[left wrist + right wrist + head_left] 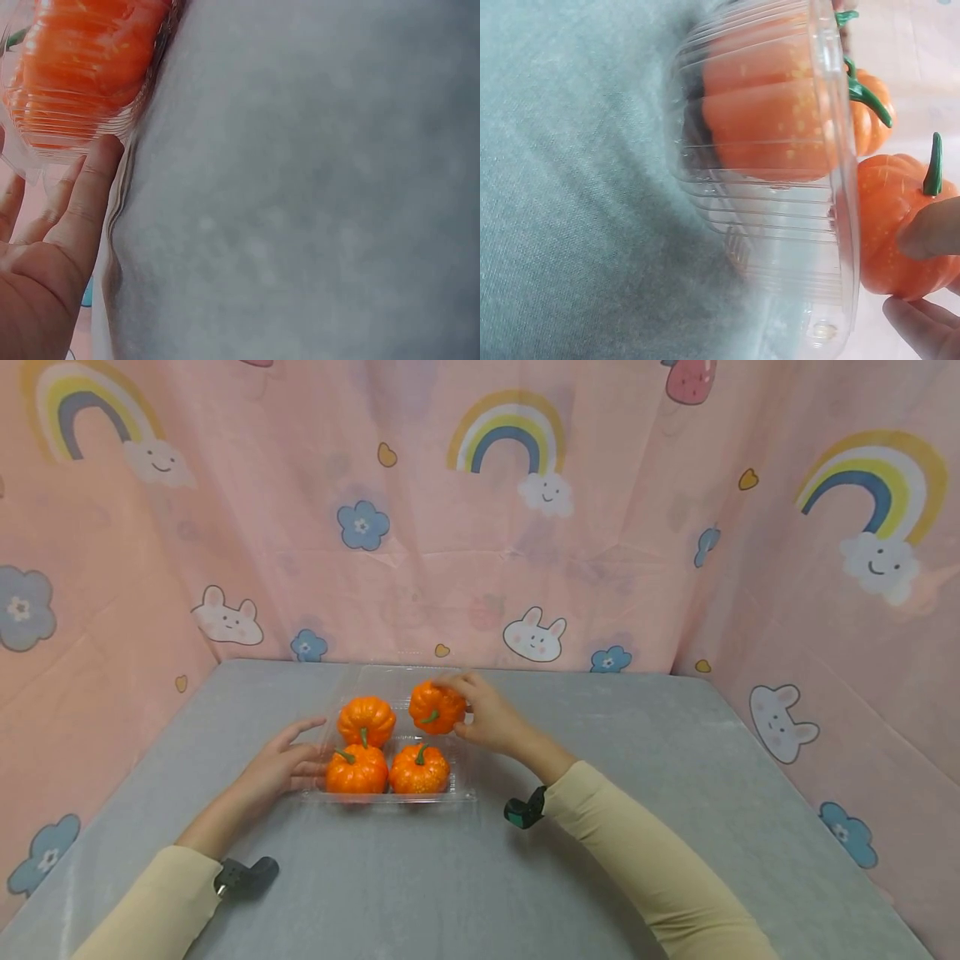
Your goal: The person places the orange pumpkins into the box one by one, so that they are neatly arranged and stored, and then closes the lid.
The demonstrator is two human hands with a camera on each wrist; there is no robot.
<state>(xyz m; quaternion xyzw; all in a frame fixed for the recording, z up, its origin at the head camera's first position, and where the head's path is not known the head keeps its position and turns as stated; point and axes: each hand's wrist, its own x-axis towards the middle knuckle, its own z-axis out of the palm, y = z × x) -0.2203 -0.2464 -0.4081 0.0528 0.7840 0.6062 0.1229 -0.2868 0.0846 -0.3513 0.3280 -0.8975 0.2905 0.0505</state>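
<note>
A clear plastic clamshell box (457, 796) stands on the table with three small orange toy pumpkins inside: one at back left (367, 718), one at front left (356, 772) and one at front right (420, 770). My right hand (491, 714) grips a fourth pumpkin (889, 225) with thumb and fingers. It is above the box's back right part, higher than the rim in the right wrist view, its green stem towards me in the head view. My left hand (277, 768) has its fingers extended against the box's left side; a fingertip (105, 150) touches the ribbed wall.
The box's transparent lid (382, 677) lies folded back behind it, near the table's far edge. A grey cloth covers the table (645, 760). Pink patterned curtains (450, 568) enclose the back and sides. Each wrist wears a dark camera strap (525, 808).
</note>
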